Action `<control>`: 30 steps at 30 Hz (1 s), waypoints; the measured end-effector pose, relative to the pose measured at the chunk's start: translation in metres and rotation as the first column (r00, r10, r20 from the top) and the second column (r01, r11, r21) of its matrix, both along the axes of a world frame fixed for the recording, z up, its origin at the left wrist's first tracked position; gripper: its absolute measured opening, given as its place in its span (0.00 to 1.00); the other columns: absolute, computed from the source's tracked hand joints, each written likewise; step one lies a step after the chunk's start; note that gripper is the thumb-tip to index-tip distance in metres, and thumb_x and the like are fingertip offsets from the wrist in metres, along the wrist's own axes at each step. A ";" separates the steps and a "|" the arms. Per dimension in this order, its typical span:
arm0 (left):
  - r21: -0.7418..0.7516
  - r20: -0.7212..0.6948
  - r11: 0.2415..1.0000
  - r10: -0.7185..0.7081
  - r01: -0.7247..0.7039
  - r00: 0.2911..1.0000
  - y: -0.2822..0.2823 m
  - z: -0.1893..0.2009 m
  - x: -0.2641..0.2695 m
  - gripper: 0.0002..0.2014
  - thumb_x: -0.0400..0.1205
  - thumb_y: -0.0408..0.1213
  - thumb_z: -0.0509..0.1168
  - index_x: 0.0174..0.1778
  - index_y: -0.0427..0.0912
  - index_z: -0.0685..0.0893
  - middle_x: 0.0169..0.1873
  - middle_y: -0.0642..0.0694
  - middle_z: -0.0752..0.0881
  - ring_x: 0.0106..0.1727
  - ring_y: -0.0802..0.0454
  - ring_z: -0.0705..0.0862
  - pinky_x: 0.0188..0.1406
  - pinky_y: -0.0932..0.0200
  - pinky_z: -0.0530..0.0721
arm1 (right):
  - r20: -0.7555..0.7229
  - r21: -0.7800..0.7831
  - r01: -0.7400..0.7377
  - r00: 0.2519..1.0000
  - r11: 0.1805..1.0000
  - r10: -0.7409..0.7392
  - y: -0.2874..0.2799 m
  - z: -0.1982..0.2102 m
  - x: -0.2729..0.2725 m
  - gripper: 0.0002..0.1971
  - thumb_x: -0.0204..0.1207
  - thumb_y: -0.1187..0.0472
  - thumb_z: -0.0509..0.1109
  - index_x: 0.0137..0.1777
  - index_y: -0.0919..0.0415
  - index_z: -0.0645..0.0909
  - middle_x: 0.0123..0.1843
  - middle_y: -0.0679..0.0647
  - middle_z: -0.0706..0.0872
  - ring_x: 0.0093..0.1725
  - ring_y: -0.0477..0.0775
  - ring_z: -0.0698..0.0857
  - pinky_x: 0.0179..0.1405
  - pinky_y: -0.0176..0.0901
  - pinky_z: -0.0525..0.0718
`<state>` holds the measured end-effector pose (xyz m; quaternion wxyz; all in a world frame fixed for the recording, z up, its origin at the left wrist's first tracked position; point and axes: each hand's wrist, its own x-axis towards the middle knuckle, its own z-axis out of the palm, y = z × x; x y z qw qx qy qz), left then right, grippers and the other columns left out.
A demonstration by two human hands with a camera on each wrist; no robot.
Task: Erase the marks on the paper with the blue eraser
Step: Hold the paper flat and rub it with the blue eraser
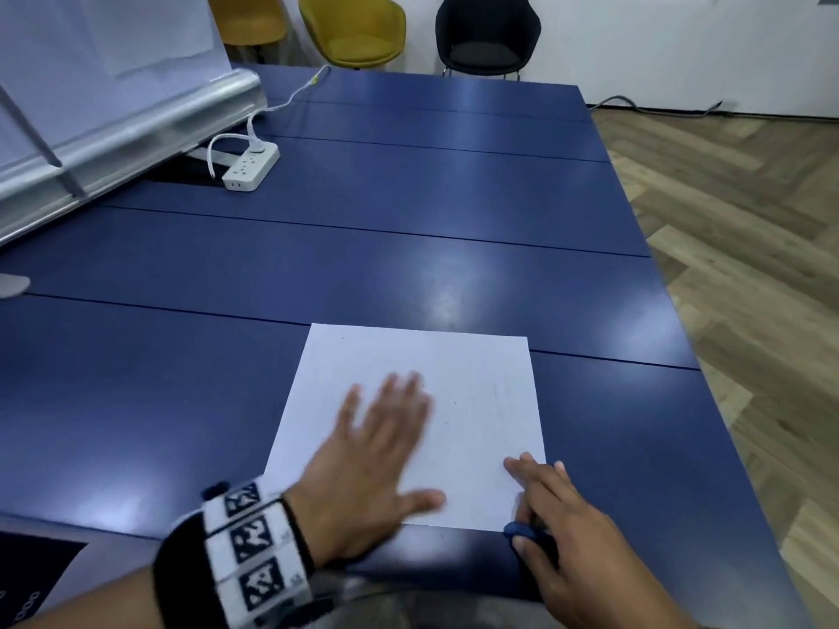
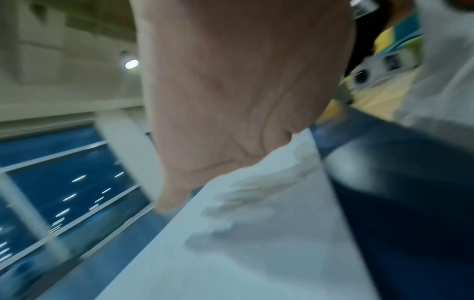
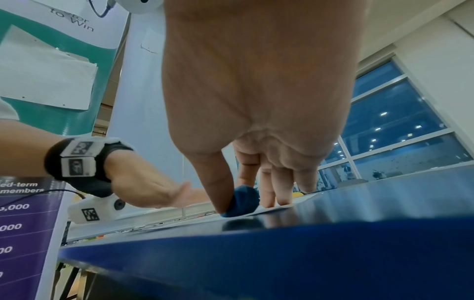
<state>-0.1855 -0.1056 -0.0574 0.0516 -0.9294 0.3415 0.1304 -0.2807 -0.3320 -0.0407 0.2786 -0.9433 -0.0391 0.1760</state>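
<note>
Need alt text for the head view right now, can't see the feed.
Left hand lies flat, fingers spread, on the white paper on a blue table. Right hand pinches the blue eraser at the paper's near right corner.

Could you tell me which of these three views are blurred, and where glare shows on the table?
Head view: the left hand is motion-blurred over the paper, with pale glare patches on the blue table. Left wrist view: smeared almost throughout. Right wrist view: sharpest, the blue eraser crisp at the right hand, the table's near edge soft.
</note>
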 end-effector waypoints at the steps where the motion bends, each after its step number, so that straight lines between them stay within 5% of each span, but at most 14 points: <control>1: 0.007 0.007 0.990 -0.143 0.143 0.990 -0.011 -0.008 -0.011 0.44 0.84 0.69 0.35 0.82 0.36 0.68 0.81 0.35 0.67 0.81 0.37 0.65 0.71 0.33 0.62 | -0.002 0.004 -0.007 1.000 1.000 0.007 0.000 -0.001 -0.001 0.19 0.79 0.48 0.57 0.70 0.43 0.69 0.71 0.15 0.41 0.80 0.35 0.37 0.70 0.26 0.63; 3: 0.057 -0.001 0.925 -0.376 0.375 0.927 -0.028 -0.014 -0.030 0.42 0.84 0.67 0.35 0.84 0.40 0.63 0.83 0.37 0.64 0.83 0.39 0.65 0.74 0.36 0.61 | 0.004 0.036 -0.006 1.000 0.999 0.006 0.000 -0.003 -0.001 0.10 0.74 0.45 0.55 0.54 0.39 0.71 0.69 0.13 0.44 0.79 0.33 0.38 0.69 0.26 0.65; 5: 0.105 -0.093 0.917 -0.377 0.386 0.921 -0.024 -0.018 -0.038 0.41 0.85 0.66 0.35 0.84 0.40 0.64 0.83 0.38 0.64 0.83 0.40 0.65 0.75 0.37 0.60 | 0.030 0.056 -0.007 1.000 0.998 0.005 -0.002 -0.007 -0.004 0.05 0.77 0.49 0.60 0.45 0.37 0.66 0.70 0.13 0.46 0.80 0.33 0.40 0.71 0.25 0.60; 8: 0.070 -0.111 0.972 -0.218 0.226 0.970 0.002 -0.016 -0.031 0.43 0.85 0.68 0.37 0.83 0.38 0.65 0.83 0.38 0.66 0.84 0.43 0.61 0.72 0.38 0.61 | 0.082 0.112 0.005 0.996 0.994 -0.014 -0.008 -0.017 -0.007 0.06 0.78 0.53 0.62 0.41 0.42 0.68 0.77 0.18 0.55 0.84 0.35 0.45 0.76 0.28 0.55; 10: 0.057 -0.112 0.997 -0.042 0.049 0.993 0.015 -0.003 -0.014 0.50 0.79 0.72 0.25 0.87 0.36 0.49 0.87 0.39 0.47 0.86 0.48 0.42 0.78 0.38 0.50 | 0.079 0.132 0.016 0.997 0.991 -0.027 -0.007 -0.018 -0.008 0.08 0.79 0.55 0.63 0.42 0.42 0.68 0.81 0.23 0.56 0.85 0.37 0.45 0.77 0.30 0.55; 12: 0.118 -0.227 0.983 0.167 -0.143 0.959 0.022 0.008 0.005 0.58 0.60 0.77 0.10 0.82 0.41 0.26 0.80 0.45 0.21 0.81 0.50 0.22 0.82 0.40 0.34 | 0.067 0.120 0.012 0.998 0.993 -0.020 -0.007 -0.017 -0.008 0.11 0.80 0.56 0.64 0.42 0.40 0.65 0.82 0.24 0.52 0.84 0.36 0.42 0.78 0.31 0.57; 14: 0.152 -0.268 0.956 0.283 -0.250 0.921 0.013 0.018 0.028 0.65 0.50 0.79 0.08 0.80 0.40 0.23 0.77 0.45 0.18 0.79 0.48 0.20 0.82 0.40 0.32 | 0.063 0.122 0.016 0.998 0.992 -0.024 -0.007 -0.015 -0.007 0.13 0.80 0.56 0.63 0.41 0.38 0.64 0.82 0.24 0.51 0.84 0.36 0.41 0.78 0.32 0.60; 16: 0.123 -0.214 0.978 0.194 -0.170 0.958 -0.010 0.021 0.042 0.66 0.49 0.77 0.06 0.83 0.40 0.27 0.80 0.43 0.22 0.80 0.47 0.22 0.81 0.39 0.32 | 0.073 0.124 0.000 0.997 0.992 -0.009 -0.007 -0.017 -0.008 0.12 0.79 0.55 0.63 0.40 0.39 0.64 0.82 0.25 0.52 0.85 0.38 0.43 0.78 0.34 0.60; 19: 0.105 -0.107 0.983 -0.139 0.150 0.985 -0.053 0.015 0.045 0.60 0.57 0.72 0.05 0.84 0.42 0.30 0.82 0.41 0.26 0.80 0.46 0.23 0.82 0.37 0.32 | 0.092 0.114 0.006 0.996 0.993 -0.016 -0.008 -0.022 -0.007 0.02 0.75 0.50 0.60 0.43 0.42 0.68 0.82 0.26 0.54 0.85 0.39 0.47 0.78 0.33 0.59; 23: 0.071 -0.178 0.900 -0.413 0.430 0.893 -0.083 -0.004 0.040 0.49 0.71 0.73 0.19 0.85 0.47 0.33 0.80 0.48 0.26 0.83 0.47 0.27 0.81 0.37 0.31 | 0.114 0.105 0.016 0.993 0.994 -0.028 -0.009 -0.027 -0.006 0.15 0.69 0.44 0.54 0.57 0.42 0.65 0.81 0.25 0.56 0.85 0.39 0.49 0.77 0.27 0.56; 26: 0.073 -0.210 0.960 -0.251 0.271 0.945 -0.055 -0.006 0.054 0.47 0.71 0.74 0.23 0.83 0.51 0.27 0.80 0.50 0.22 0.81 0.50 0.23 0.79 0.31 0.30 | 0.112 0.093 0.022 0.993 0.995 -0.032 -0.010 -0.028 -0.005 0.08 0.71 0.47 0.57 0.50 0.39 0.68 0.81 0.25 0.57 0.85 0.37 0.47 0.70 0.17 0.55; 30: 0.155 -0.251 0.972 0.213 -0.178 0.944 -0.012 0.010 0.076 0.46 0.77 0.71 0.30 0.81 0.43 0.24 0.79 0.47 0.20 0.80 0.49 0.22 0.80 0.32 0.32 | 0.067 0.087 0.007 0.998 0.996 -0.013 -0.009 -0.025 -0.005 0.02 0.72 0.48 0.57 0.39 0.39 0.67 0.81 0.24 0.57 0.85 0.37 0.46 0.67 0.11 0.51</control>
